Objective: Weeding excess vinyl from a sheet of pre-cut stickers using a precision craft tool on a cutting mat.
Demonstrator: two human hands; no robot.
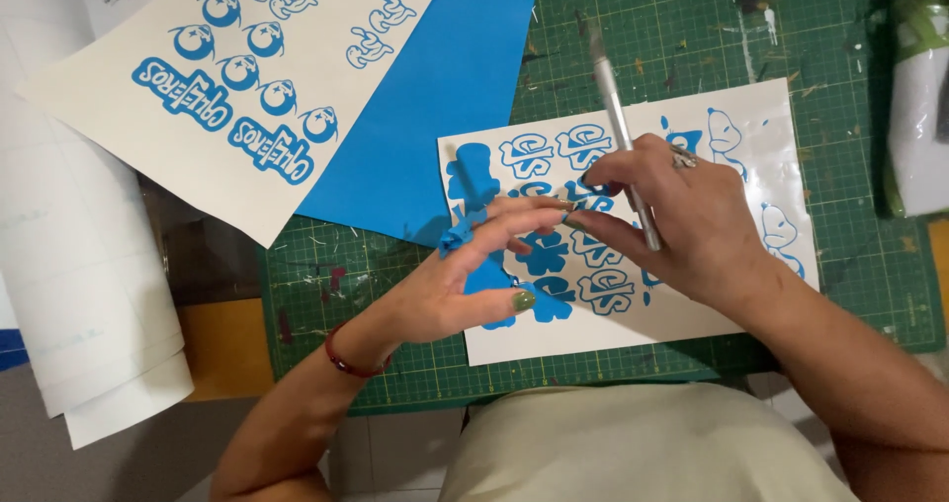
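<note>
A white backing sheet (751, 117) with blue vinyl lettering and figure shapes lies on the green cutting mat (692, 28). My right hand (682, 215) hovers over it, gripping a silver craft knife (618, 117) with the blade end pointing away from me. My left hand (465, 285) is raised beside it, fingers spread, with crumpled scraps of blue vinyl (457, 235) stuck to the fingertips. The fingertips of both hands meet over the sheet's middle, where my right fingers pinch at the scrap.
A second printed sheet (148, 117) with blue cut designs lies at the upper left, overlapping a plain blue vinyl sheet (445, 97). White paper rolls (69, 294) sit at the left edge. A wrapped roll (919, 117) rests at the right.
</note>
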